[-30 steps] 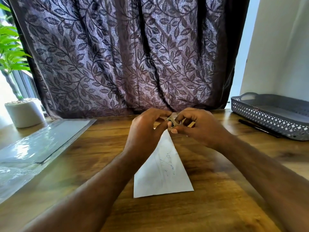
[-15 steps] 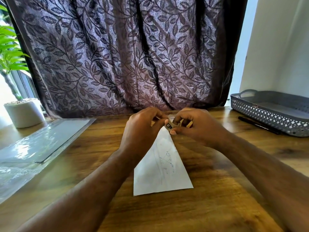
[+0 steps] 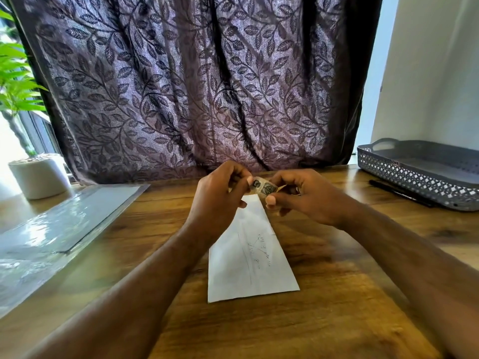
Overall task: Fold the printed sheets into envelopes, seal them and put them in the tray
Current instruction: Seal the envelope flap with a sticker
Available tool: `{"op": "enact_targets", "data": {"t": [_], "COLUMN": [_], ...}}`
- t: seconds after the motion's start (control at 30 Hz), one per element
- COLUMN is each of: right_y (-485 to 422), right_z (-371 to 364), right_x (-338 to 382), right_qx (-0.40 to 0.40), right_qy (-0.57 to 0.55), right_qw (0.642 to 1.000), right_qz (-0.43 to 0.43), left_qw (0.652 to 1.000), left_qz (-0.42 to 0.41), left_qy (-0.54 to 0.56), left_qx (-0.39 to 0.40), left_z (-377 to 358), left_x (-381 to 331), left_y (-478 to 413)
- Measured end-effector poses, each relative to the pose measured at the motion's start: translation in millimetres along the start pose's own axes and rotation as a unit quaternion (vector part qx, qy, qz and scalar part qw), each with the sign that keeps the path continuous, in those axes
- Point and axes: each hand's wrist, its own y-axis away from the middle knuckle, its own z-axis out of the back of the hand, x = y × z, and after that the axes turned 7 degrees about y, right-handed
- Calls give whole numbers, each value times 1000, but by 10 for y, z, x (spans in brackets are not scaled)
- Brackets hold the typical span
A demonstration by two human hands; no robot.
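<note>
Left hand (image 3: 220,195) and right hand (image 3: 311,200) fingers (image 3: 270,200) pinch the sticker strip (image 3: 264,187), now drawn out farther between them, so the envelope (image 3: 248,260) below likely awaits sealing.

1 head-worn camera looked forward and down, close over the table (image 3: 337,320); the curtain (image 3: 207,86) stood at 12 o'clock, the tray (image 3: 414,174) at 2 o'clock.

The tray (image 3: 404,174), far right, runs off the edge. The left hand (image 3: 220,200) and right hand (image 3: 308,200) hide the envelope (image 3: 241,275) at its far tip and half cover the printed strip (image 3: 265,187) they pinch.
</note>
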Motion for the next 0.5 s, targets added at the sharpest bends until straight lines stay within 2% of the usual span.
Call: {"op": "enact_targets", "data": {"t": [0.13, 0.27, 0.5], "right_y": [3, 31, 38], "right_z": [8, 28, 23], "right_x": [15, 5, 8], "right_qx": [-15, -23, -18], "right_qy": [-5, -14, -12], "right_qw": [1000, 1000, 1000], "right_qz": [6, 4, 8], "left_qw": [1000, 977, 974], "left_qz": [-2, 87, 128], "left_qy": [16, 188, 178], "left_qx": [-3, 56, 51], "left_z": [2, -2, -3], "left_x": [-5, -30, 46], "left_y": [-13, -17, 11]}}
